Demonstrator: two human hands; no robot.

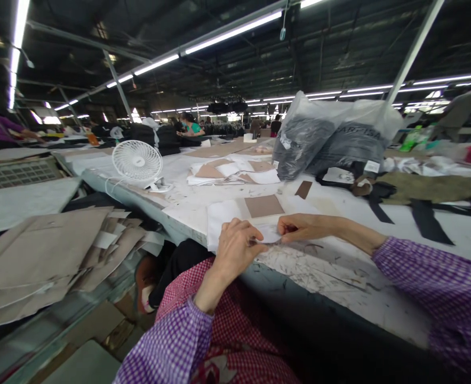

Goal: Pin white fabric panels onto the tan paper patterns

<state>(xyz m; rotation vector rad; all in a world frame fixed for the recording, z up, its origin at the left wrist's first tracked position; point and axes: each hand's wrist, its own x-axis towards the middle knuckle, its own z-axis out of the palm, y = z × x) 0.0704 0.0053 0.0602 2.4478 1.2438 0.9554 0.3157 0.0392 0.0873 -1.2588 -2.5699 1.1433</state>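
Both of my hands meet over a small white fabric piece point(270, 233) at the near edge of the worktable point(339, 277). My left hand point(235, 246) is closed, its fingers pinching the left end of the piece. My right hand point(305, 226) pinches the right end, fingers pressed together. The piece lies on a larger white sheet point(223, 216). A brown rectangular card point(264, 205) rests just beyond my hands. Purple checked sleeves cover both of my forearms.
A small white desk fan point(137, 161) stands at the table's left end. Stacked white and brown pieces point(231, 172) lie behind the card. Plastic bags of dark fabric point(327, 136) sit at the back right, with black strips point(427, 221) beside them. Cardboard sheets point(47, 256) pile up at the left. Other people work far behind.
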